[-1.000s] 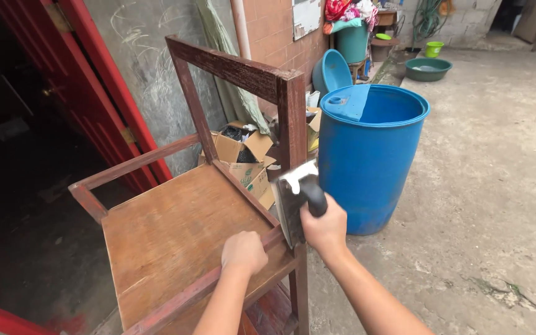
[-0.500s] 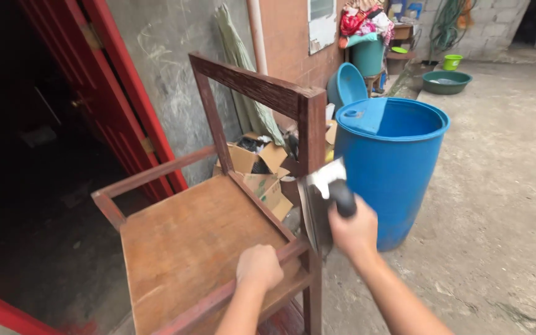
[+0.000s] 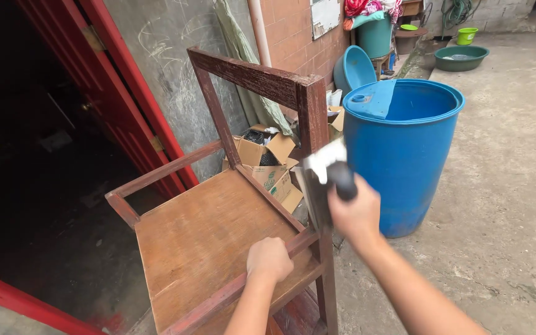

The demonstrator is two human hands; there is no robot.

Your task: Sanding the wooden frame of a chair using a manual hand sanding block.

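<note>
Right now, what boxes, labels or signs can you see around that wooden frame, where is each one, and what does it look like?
Cardboard boxes: on the ground behind the wooden frame, against the wall; brown, flaps open, one with green print on its side.
Wall sign: high on the brick wall, beside a pale pipe; a whitish rectangular board.
Blue barrel: right of the frame; no label shows.

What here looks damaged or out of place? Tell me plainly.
The brown wooden chair frame has worn, flaking finish on its top rail, and its back is an open frame. The torn cardboard boxes lie jumbled behind it. The blue plastic barrel has a loose lid piece tilted inside.
</note>
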